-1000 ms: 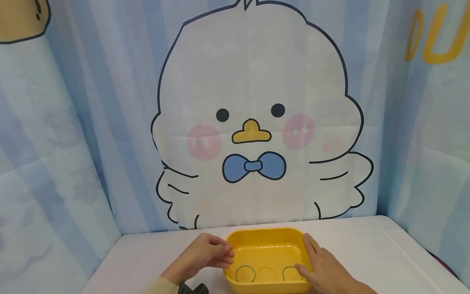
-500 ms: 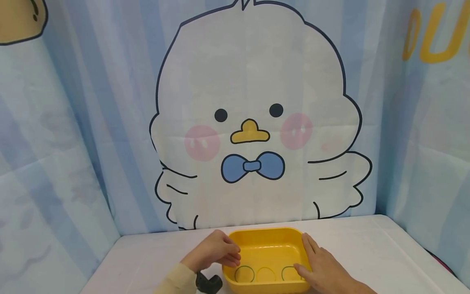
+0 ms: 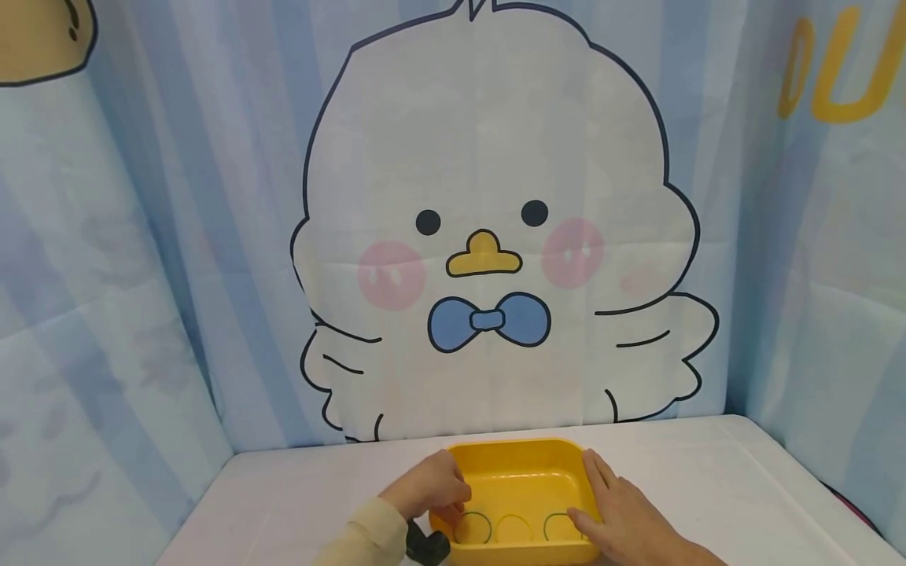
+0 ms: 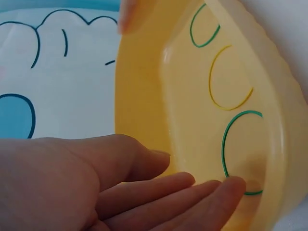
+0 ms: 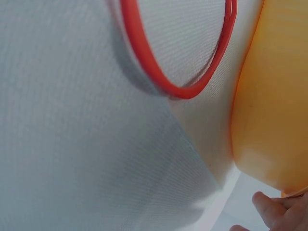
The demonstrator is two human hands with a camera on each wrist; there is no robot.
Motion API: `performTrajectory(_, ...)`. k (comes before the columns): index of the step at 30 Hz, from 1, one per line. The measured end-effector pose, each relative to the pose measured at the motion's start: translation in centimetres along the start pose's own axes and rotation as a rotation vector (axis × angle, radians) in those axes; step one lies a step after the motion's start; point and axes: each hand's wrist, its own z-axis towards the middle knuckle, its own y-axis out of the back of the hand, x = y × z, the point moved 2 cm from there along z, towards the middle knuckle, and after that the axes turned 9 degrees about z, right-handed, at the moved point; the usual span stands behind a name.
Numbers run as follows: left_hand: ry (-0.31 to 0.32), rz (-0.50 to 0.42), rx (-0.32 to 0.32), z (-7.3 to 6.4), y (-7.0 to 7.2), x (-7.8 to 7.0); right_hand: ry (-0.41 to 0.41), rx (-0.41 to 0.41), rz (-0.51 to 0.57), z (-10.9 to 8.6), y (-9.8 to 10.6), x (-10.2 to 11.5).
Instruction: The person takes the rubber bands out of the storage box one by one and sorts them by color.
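Yellow basin [image 3: 524,555] upright; row inside, along near side: left green ring [image 4: 223,147], yellow ring [image 4: 210,79], right green ring [image 4: 191,30].

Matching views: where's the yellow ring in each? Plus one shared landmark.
Left wrist: yellow ring right of centre, upper half, between two green rings; its right side isn't visible.
Head: low, just right of centre, between the same green rings.
Right wrist: not in it.
Landmark: yellow tray, at right in both wrist views, bottom centre in head.
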Motion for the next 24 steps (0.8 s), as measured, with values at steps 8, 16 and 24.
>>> performTrajectory(8,0.063,0.185,0.009,0.5,-0.4,-0.9,0.02,-0.002,-0.003,-0.1,0.1,0.0)
performTrajectory(16,0.101,0.22,0.067,1.1,-0.6,-1.5,0.027,-0.005,0.004,-0.3,0.2,0.2)
performTrajectory(24,0.114,0.152,0.064,1.4,-1.0,-1.3,0.02,-0.007,-0.001,-0.3,0.2,0.3)
